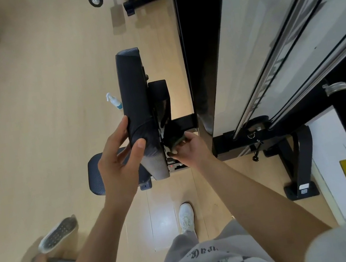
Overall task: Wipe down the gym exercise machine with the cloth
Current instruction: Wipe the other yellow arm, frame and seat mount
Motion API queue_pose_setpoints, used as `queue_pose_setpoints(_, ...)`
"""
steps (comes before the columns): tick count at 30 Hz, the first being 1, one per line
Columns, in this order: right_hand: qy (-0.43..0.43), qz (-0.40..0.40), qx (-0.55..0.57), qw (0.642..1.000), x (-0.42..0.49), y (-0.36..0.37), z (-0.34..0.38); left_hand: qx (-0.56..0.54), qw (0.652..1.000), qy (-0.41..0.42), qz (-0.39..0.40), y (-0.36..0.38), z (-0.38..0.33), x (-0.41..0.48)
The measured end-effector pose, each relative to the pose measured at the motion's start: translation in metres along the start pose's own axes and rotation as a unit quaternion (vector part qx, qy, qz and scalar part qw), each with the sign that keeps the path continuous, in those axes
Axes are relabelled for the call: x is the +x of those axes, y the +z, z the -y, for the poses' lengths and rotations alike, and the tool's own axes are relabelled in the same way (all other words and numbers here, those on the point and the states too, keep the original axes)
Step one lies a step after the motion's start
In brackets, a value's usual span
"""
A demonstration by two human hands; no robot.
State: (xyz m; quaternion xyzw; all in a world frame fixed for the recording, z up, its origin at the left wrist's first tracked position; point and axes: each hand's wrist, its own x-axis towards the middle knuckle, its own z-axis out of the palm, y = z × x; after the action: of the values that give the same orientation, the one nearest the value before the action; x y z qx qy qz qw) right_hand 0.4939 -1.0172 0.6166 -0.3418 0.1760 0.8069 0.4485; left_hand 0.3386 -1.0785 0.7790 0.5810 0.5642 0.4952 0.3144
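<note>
1. The right hand [188, 151] is just right of the pad's near end, its fingers clamped on the dark cloth [174, 138], which lies at the frame [185, 122] behind the pad.
2. The left hand [120, 162] grips the pad [135, 96] from the opposite side, thumb and fingers curled round it.
3. The pad's long axis runs away from the person, so the wipe probably goes forward. The right hand is nearer.
4. A spray bottle [114, 100] stands on the floor, left of the pad.

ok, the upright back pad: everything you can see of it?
The back pad is a long, narrow black cushion, textured vinyl by the look, standing upright over the seat. Its near end has a grey sheen. The left hand grips that end between thumb and fingers. Behind it the right hand holds a dark cloth; whether cloth touches pad is unclear.
</note>
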Motion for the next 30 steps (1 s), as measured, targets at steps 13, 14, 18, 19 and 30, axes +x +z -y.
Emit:
queue_pose_setpoints(13,-0.037,0.071,-0.013,0.997,-0.029,-0.025,0.006,-0.014,1.000,0.004,-0.014,0.002,0.003,-0.001)
queue_pose_setpoints(14,-0.038,0.059,-0.025,0.997,-0.036,-0.031,0.009,-0.014,1.000,0.006,-0.013,0.003,0.003,-0.001)
queue_pose_setpoints(18,-0.046,-0.013,-0.065,0.997,-0.051,-0.059,0.023,-0.018,1.000,0.008,-0.017,0.004,0.006,-0.002)
queue_pose_setpoints(19,-0.047,-0.023,-0.061,0.997,-0.053,-0.063,0.028,-0.022,1.000,0.007,-0.019,0.005,0.006,-0.003)
queue_pose_setpoints(30,-0.062,-0.094,-0.111,0.987,-0.054,-0.041,0.057,-0.002,0.998,-0.004,-0.061,0.017,-0.003,-0.017)
